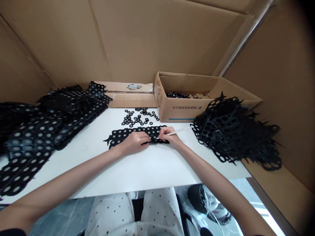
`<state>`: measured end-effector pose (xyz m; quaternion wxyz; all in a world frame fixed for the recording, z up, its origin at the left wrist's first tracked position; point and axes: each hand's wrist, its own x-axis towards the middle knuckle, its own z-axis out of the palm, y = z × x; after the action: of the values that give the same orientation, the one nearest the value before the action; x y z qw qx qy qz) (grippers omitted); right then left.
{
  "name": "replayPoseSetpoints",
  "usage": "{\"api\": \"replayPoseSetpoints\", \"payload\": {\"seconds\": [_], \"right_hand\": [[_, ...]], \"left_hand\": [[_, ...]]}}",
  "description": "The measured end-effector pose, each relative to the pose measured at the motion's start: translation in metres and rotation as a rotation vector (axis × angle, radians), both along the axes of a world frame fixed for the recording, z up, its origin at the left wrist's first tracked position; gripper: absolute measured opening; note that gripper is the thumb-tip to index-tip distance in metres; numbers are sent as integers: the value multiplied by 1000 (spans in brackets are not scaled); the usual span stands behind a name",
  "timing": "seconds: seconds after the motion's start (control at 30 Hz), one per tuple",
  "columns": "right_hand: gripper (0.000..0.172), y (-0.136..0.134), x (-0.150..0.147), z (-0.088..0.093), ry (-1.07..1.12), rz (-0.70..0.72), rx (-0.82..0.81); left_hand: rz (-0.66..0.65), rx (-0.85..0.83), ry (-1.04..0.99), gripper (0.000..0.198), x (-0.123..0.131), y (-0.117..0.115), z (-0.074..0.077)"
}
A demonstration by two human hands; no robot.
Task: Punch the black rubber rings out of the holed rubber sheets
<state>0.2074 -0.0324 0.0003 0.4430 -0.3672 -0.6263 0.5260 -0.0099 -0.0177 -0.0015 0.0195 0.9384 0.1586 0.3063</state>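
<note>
A black perforated strip (123, 132) with rows of pale round spots lies flat on the white table. My left hand (136, 142) rests on its near edge, fingers curled and pressed against it; whether they pinch anything is hidden. Closed around a thin white stick (180, 130), my right hand (169, 135) bears on the strip's right part. The stick slants up to the right, its lower tip near the strip. Just beyond the strip, several loose black rings (137, 119) are scattered on the table.
Sheets of spotted black material (31, 134) are heaped at left. An open cardboard box (182, 109) with black rings inside stands at the back right. Beside it sits a pile of black sheets with open holes (233, 131). Cardboard walls (147, 39) enclose the white table (147, 170).
</note>
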Motion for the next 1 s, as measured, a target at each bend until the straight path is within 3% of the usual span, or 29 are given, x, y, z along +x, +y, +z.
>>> {"api": "replayPoseSetpoints", "payload": {"seconds": [0.1, 0.23, 0.47, 0.7, 1.0], "right_hand": [[22, 0, 8, 2, 30, -47, -25], [20, -3, 15, 8, -38, 46, -51], [20, -4, 18, 5, -90, 66, 14], [25, -4, 19, 2, -120, 81, 7], [21, -4, 17, 0, -229, 139, 74]], "left_hand": [[28, 25, 68, 16, 0, -3, 2], [96, 38, 109, 14, 5, -9, 6], [25, 104, 147, 15, 23, -8, 7], [4, 125, 68, 18, 25, -5, 1], [5, 5, -57, 17, 28, -6, 0]]}}
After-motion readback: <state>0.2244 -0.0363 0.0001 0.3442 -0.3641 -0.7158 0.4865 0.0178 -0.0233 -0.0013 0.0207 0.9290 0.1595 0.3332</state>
